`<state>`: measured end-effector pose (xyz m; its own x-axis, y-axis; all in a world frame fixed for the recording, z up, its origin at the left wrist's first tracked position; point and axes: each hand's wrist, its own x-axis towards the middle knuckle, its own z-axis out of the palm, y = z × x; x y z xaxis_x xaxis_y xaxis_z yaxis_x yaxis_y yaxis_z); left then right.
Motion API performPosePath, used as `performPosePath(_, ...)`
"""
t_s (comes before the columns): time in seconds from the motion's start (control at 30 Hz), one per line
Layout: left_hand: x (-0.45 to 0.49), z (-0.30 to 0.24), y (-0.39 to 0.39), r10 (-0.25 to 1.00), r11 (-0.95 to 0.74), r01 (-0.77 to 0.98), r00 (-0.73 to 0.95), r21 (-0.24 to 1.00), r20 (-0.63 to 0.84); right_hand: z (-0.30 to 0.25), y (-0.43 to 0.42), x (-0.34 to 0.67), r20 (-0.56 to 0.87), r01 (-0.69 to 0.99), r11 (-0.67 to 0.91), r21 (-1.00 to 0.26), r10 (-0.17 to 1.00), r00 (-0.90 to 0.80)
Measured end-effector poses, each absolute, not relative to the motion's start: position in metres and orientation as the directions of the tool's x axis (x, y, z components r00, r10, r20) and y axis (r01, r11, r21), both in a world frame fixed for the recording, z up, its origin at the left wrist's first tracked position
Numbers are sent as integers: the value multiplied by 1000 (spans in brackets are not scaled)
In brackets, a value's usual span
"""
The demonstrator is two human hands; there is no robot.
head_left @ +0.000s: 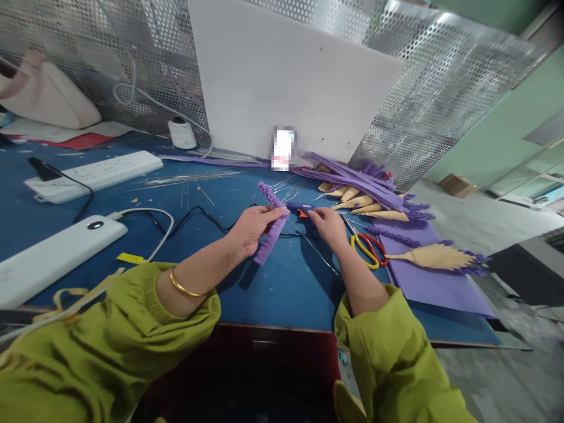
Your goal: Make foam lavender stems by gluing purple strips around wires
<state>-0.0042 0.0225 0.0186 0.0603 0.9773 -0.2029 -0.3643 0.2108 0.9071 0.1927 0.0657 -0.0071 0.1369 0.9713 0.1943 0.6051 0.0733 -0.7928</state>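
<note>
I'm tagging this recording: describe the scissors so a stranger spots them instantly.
At the blue tabletop, find the right hand, then look right toward the purple sheets. Between them lie the scissors, set apart from tan bundles by one yellow and one red handle loop.

Knobbly purple spike leans in left hand; flat purple strip slants below. Blue glue gun sits in right hand, pointing at spike.

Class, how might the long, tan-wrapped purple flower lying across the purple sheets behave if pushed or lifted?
The tan-wrapped purple flower looks papery, so it is probably light. Its narrow stem end and wider head suggest it may swivel rather than roll straight. Its small purple tips could crush easily.
</note>
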Motion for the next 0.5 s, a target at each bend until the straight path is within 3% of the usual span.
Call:
performPosePath(0.07, -2, 18, 19, 976, 217, -344, 81, 914, -202, 0, 60, 190, 338, 654, 205, -728, 937, 82)
performPosePath(0.13, 0, 18, 15, 969, 241, -312, 127, 919, -211, 9, 50, 185, 299, 451, 301, -840, 951, -79)
performPosePath(0.2, 2, 18, 11, 955, 264, -271, 207, 926, -212, 15, 40, 178, 176, 157, 226, -961, 944, -278)
performPosePath(0.27, 3, 18, 7, 939, 263, -247, 289, 933, -188, 19, 32, 172, 96, -13, 98, -995, 914, -395)
performPosePath(0.37, 4, 18, 4, 933, 235, -219, 325, 947, -156, 20, 27, 168, 30, -120, -23, -993, 906, -423)
performPosePath(0.5, 3, 17, 5, 938, 244, -164, 290, 956, -189, 22, 27, 166, 5, -186, -73, -980, 922, -388)
